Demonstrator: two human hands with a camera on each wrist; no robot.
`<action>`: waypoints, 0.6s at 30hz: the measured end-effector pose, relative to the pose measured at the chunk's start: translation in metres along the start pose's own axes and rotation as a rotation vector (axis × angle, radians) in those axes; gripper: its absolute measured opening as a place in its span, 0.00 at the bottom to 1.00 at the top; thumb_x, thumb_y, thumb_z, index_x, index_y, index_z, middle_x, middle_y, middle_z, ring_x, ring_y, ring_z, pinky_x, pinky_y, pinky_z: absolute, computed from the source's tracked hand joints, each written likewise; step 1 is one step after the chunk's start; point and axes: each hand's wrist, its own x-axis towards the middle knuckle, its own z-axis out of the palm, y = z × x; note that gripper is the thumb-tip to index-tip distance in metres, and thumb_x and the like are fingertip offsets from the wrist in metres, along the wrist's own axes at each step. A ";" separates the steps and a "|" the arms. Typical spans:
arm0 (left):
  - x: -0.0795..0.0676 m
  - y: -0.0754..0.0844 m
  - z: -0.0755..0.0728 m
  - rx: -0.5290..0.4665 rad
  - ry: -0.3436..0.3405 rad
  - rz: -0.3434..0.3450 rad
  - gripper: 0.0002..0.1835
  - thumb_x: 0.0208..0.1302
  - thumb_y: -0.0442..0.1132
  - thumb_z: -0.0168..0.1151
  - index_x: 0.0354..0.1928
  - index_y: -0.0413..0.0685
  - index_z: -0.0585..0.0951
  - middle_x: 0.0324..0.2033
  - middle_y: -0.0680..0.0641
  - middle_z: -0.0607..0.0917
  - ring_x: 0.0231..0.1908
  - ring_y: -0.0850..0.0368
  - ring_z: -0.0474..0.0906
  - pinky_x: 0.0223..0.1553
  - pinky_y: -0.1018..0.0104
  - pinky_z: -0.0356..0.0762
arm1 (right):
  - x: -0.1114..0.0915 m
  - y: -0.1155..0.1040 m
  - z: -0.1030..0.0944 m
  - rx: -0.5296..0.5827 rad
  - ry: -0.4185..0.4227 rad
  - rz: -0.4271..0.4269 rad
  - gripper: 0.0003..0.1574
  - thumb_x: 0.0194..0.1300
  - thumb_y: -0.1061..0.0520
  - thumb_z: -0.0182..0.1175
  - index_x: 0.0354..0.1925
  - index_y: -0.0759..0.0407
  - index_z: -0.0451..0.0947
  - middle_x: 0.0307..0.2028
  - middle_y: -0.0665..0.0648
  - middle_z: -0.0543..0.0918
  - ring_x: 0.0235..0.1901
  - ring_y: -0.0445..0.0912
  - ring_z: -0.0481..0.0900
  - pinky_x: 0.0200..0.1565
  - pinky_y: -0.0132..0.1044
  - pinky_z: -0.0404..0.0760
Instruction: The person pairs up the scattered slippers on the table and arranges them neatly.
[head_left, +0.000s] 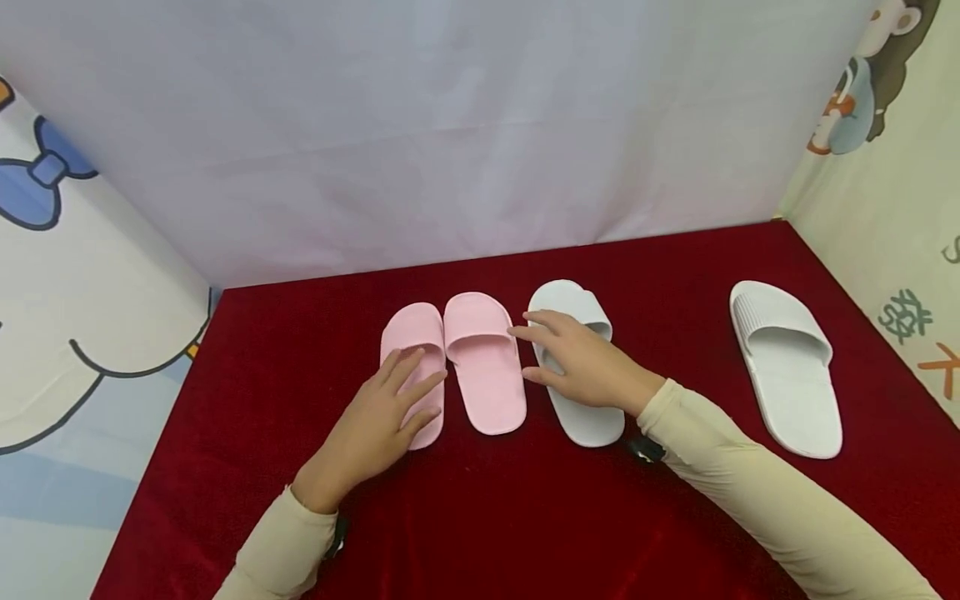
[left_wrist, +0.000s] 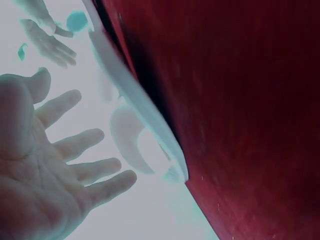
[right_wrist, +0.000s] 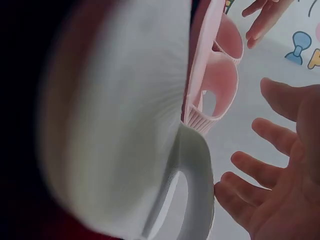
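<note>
Two pink slippers lie side by side, toes away from me, on dark red cloth. Over the left pink slipper [head_left: 414, 323] my left hand [head_left: 371, 427] hovers with fingers spread, hiding part of its footbed. The right pink slipper [head_left: 495, 396] lies between my hands. My right hand [head_left: 581, 360] is above a white slipper [head_left: 588, 425], fingers loosely extended toward the pink pair. In the right wrist view a fingertip overlaps the edge of that slipper's strap [right_wrist: 197, 170]; whether it touches, I cannot tell. Neither palm holds anything in the wrist views.
A second white slipper [head_left: 798, 392] lies apart at the right, toe pointing away. Red cloth [head_left: 510, 517] covers the surface. A pale curtain [head_left: 465, 150] rises behind it, and printed cartoon panels stand at the left [head_left: 90, 292] and right [head_left: 862, 217].
</note>
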 end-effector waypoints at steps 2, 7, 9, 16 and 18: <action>-0.005 0.007 0.002 0.007 -0.022 -0.012 0.24 0.70 0.50 0.60 0.67 0.58 0.76 0.71 0.38 0.69 0.72 0.30 0.60 0.64 0.31 0.65 | -0.010 0.002 0.000 -0.022 0.014 -0.033 0.36 0.70 0.42 0.61 0.71 0.50 0.68 0.71 0.62 0.67 0.71 0.56 0.64 0.69 0.53 0.68; -0.012 0.018 0.005 0.004 -0.066 -0.062 0.23 0.73 0.54 0.54 0.68 0.64 0.74 0.74 0.43 0.66 0.73 0.31 0.57 0.66 0.25 0.55 | -0.033 0.009 -0.001 -0.052 0.035 -0.067 0.37 0.68 0.42 0.62 0.70 0.51 0.68 0.69 0.59 0.69 0.70 0.53 0.66 0.66 0.52 0.73; -0.014 0.020 0.006 0.012 -0.061 -0.063 0.23 0.73 0.54 0.54 0.67 0.64 0.75 0.74 0.43 0.66 0.73 0.31 0.58 0.65 0.24 0.55 | -0.041 0.012 -0.002 -0.060 0.039 -0.071 0.37 0.68 0.42 0.63 0.70 0.50 0.68 0.69 0.58 0.69 0.70 0.52 0.66 0.66 0.52 0.72; -0.013 0.027 0.010 0.014 -0.071 -0.049 0.24 0.72 0.54 0.55 0.68 0.66 0.74 0.74 0.43 0.64 0.74 0.31 0.56 0.65 0.23 0.54 | -0.065 0.021 0.002 -0.146 -0.002 -0.072 0.39 0.66 0.39 0.63 0.70 0.48 0.68 0.72 0.61 0.66 0.72 0.57 0.62 0.65 0.59 0.70; -0.008 0.033 0.012 0.015 -0.080 -0.027 0.25 0.72 0.55 0.55 0.69 0.67 0.72 0.74 0.43 0.64 0.74 0.31 0.55 0.65 0.23 0.54 | -0.071 0.024 0.003 -0.174 -0.023 -0.067 0.39 0.66 0.38 0.63 0.71 0.47 0.67 0.73 0.60 0.65 0.73 0.58 0.60 0.65 0.60 0.69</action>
